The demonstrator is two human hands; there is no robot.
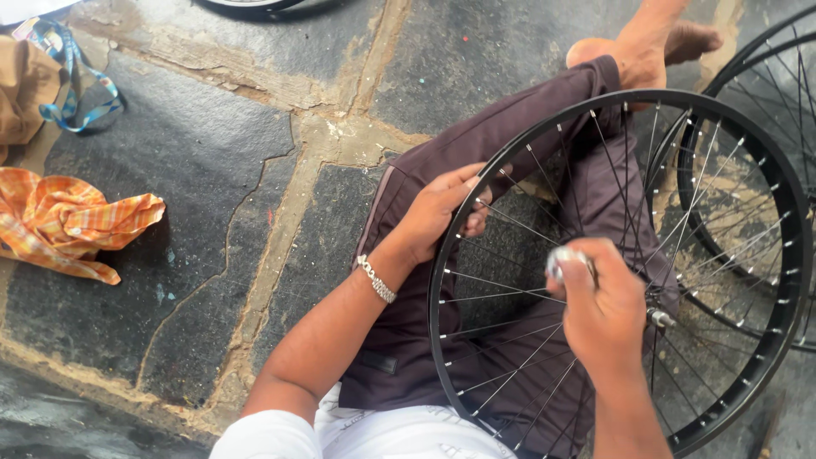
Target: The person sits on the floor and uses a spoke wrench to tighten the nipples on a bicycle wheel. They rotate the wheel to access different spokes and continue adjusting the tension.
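A black bicycle wheel rim [476,189] with thin silver spokes rests on my lap, over my dark trousers. My left hand [438,212] grips the rim's upper left edge, fingers wrapped around it. My right hand [599,302] is inside the wheel above the spokes, fingers closed on a small silvery tool [563,257]. The wheel's hub [659,318] shows just right of that hand. A silver bracelet [376,280] is on my left wrist.
A second black spoked wheel [769,76] lies behind at the right. An orange checked cloth [68,221] and a brown bag with a blue strap [64,81] lie on the cracked stone floor at the left. My bare foot [646,47] rests at the top.
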